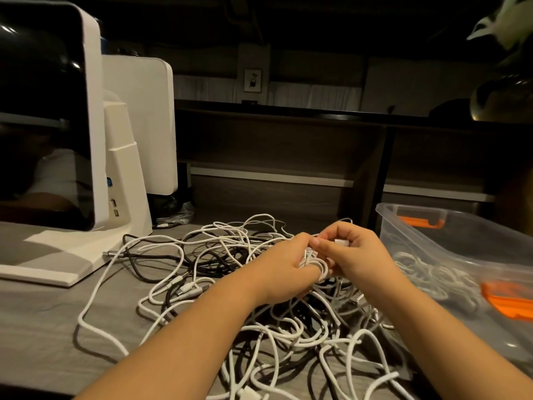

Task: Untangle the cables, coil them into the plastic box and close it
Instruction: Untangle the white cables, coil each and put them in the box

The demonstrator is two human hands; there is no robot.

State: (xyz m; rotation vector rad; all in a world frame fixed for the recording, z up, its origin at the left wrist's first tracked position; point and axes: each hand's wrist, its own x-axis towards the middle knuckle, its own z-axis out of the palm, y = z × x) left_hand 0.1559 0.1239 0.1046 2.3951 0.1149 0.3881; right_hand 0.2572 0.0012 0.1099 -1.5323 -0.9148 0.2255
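Observation:
A big tangle of white and black cables (219,272) covers the grey table in front of me. Over its middle, my left hand (284,267) grips a small coil of white cable (313,259) wound around its fingers. My right hand (356,255) pinches the white plug end of that cable close to the left fingertips. The clear plastic box (450,235) with orange latches stands open at the right. Several coiled white cables (432,275) lie inside it.
A white screen terminal (72,157) on a wide base stands at the left, with a black cable running to its foot. A dark wooden shelf unit (288,145) rises behind the table. Bare grey tabletop (37,321) shows at the near left.

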